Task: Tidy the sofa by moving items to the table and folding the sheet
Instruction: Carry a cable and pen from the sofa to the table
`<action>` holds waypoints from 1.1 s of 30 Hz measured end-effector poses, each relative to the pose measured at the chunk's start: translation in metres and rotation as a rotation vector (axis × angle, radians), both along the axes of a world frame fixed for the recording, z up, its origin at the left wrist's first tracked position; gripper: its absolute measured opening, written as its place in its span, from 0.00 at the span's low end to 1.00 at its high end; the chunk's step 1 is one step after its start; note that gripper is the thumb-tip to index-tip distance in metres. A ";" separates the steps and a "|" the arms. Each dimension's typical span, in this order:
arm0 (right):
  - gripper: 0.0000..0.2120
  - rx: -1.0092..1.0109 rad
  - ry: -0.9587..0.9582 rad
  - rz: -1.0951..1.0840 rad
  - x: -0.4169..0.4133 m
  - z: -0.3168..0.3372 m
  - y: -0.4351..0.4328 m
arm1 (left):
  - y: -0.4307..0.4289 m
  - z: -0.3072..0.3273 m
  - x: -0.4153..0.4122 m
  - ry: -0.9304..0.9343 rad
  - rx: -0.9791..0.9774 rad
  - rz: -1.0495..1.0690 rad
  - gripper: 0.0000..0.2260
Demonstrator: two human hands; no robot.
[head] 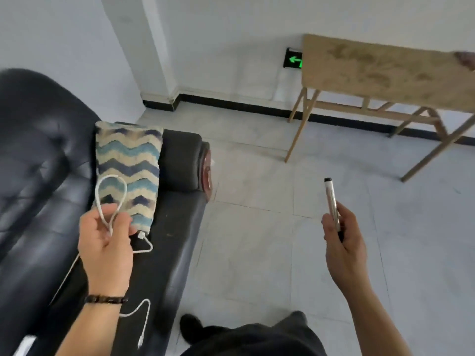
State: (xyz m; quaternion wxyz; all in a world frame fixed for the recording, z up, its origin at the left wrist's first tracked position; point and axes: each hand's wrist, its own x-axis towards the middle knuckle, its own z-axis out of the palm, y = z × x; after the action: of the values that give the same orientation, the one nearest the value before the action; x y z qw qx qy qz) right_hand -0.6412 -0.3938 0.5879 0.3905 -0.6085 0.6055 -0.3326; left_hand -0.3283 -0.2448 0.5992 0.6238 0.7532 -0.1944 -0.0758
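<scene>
Near sofa (pixel 38 150): one cable (pixel 113 176), one marker (pixel 331 201).

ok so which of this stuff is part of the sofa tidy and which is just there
Job: white charging cable in the left hand; marker pen in the right hand; zigzag sheet on the black sofa; wooden table.
Just there: green exit sign; bracelet; black shoe.

Left hand (pixel 105 242) pinching cable (pixel 113 176), right hand (pixel 341 237) gripping marker (pixel 331 201) — forearms raised
</scene>
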 end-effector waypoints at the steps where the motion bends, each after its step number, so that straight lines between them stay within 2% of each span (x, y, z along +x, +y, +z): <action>1: 0.13 -0.002 -0.013 -0.028 -0.022 -0.003 -0.006 | -0.016 0.000 -0.016 -0.019 0.006 -0.021 0.12; 4: 0.10 0.008 -0.042 -0.093 -0.095 -0.008 -0.027 | -0.060 -0.005 -0.070 -0.005 0.045 -0.056 0.06; 7: 0.10 -0.002 -0.095 -0.154 -0.165 -0.011 -0.053 | -0.106 -0.014 -0.119 0.045 0.048 -0.073 0.14; 9: 0.10 0.004 -0.109 -0.194 -0.205 -0.011 -0.076 | -0.143 -0.015 -0.153 0.047 0.068 -0.104 0.15; 12: 0.09 0.017 -0.096 -0.222 -0.254 -0.007 -0.114 | -0.197 -0.003 -0.205 0.002 0.064 -0.153 0.05; 14: 0.10 0.010 -0.094 -0.245 -0.279 -0.001 -0.138 | -0.232 0.009 -0.234 -0.015 0.067 -0.172 0.06; 20: 0.11 0.031 -0.062 -0.311 -0.328 -0.015 -0.235 | -0.343 -0.002 -0.288 -0.025 0.082 -0.285 0.10; 26: 0.08 0.071 0.020 -0.421 -0.359 -0.036 -0.369 | -0.503 -0.040 -0.333 0.173 0.048 -0.364 0.12; 33: 0.09 -0.040 0.017 -0.581 -0.404 0.007 -0.521 | -0.710 0.004 -0.386 0.119 -0.027 -0.599 0.11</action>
State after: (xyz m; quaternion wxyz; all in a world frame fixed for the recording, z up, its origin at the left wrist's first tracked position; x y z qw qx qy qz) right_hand -1.0455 -0.9148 0.5947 0.2617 -0.4200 0.7511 -0.4370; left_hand -0.7140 -0.9552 0.6028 0.5940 0.6482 -0.3719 -0.2978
